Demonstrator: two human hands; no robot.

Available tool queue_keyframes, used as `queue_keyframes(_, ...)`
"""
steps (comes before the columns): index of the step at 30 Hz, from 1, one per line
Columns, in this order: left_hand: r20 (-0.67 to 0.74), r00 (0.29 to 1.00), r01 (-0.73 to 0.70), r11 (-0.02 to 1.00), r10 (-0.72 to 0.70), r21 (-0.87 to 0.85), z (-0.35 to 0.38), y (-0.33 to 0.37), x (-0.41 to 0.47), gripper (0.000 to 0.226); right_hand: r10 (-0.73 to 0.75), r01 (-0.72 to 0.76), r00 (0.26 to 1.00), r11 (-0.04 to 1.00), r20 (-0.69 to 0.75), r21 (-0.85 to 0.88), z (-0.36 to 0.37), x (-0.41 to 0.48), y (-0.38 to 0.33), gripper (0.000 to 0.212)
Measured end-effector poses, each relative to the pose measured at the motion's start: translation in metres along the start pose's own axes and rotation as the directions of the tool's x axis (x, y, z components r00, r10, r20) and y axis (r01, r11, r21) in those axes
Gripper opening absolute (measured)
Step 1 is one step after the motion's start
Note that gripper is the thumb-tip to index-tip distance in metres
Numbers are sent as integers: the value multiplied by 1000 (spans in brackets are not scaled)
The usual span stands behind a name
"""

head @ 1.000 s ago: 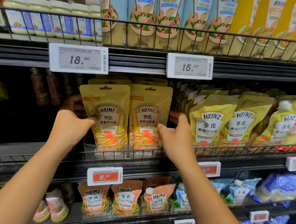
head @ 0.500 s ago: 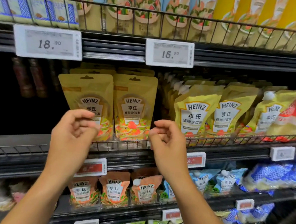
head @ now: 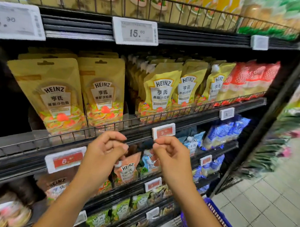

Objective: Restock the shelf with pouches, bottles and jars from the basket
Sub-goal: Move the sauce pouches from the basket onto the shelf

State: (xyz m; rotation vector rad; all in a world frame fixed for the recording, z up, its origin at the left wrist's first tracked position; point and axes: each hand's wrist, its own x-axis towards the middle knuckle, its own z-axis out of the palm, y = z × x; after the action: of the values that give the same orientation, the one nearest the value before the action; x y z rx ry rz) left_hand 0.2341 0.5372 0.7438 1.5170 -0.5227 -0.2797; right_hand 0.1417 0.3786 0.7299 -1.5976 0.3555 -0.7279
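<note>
Two gold Heinz pouches stand side by side on the middle shelf: the left gold pouch (head: pixel 50 92) and the right gold pouch (head: pixel 103 92), behind the wire shelf rail (head: pixel 111 126). My left hand (head: pixel 103 152) and my right hand (head: pixel 170 157) hover in front of the shelf edge below them. Both have curled fingers and hold nothing. Neither touches a pouch. The blue basket (head: pixel 226 225) shows at the lower right, partly hidden by my right forearm; its contents are not visible.
Yellow spouted Heinz pouches (head: pixel 160 94) and red packs (head: pixel 249 77) fill the shelf to the right. Bottles line the top shelf. Orange pouches (head: pixel 127 169), blue packs (head: pixel 224 131) and green packs sit on lower shelves. A dark gap lies left of the gold pouches. Tiled floor at right.
Both hands let go of the gold pouches, drew back and dropped below the shelf edge with fingers curled. The view has swung right and down, bringing the basket into sight.
</note>
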Motion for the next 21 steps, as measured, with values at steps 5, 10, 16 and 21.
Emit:
queue_keyframes(5, 159, 985, 71, 997, -68, -16, 22, -19, -10, 16, 60, -63, 989, 998, -133, -19, -28, -37, 9, 6)
queue_keyframes(10, 278, 952, 142, 989, -128, -30, 58, -36, -20, 18, 71, -93, 955, 994, -287, -65, -64, -69, 15, 22)
queue_keyframes(16, 414, 896, 179, 984, -157, -16, 121, -42, -28, 14, 92, -118, 905, 992, -415, -38, -118, -99, 15, 10)
queue_keyframes(21, 523, 837, 191, 982, -164, 3, 190, -47, -34, 14, 113, -159, 847, 986, -520, -46, -175, -113, 18, 15)
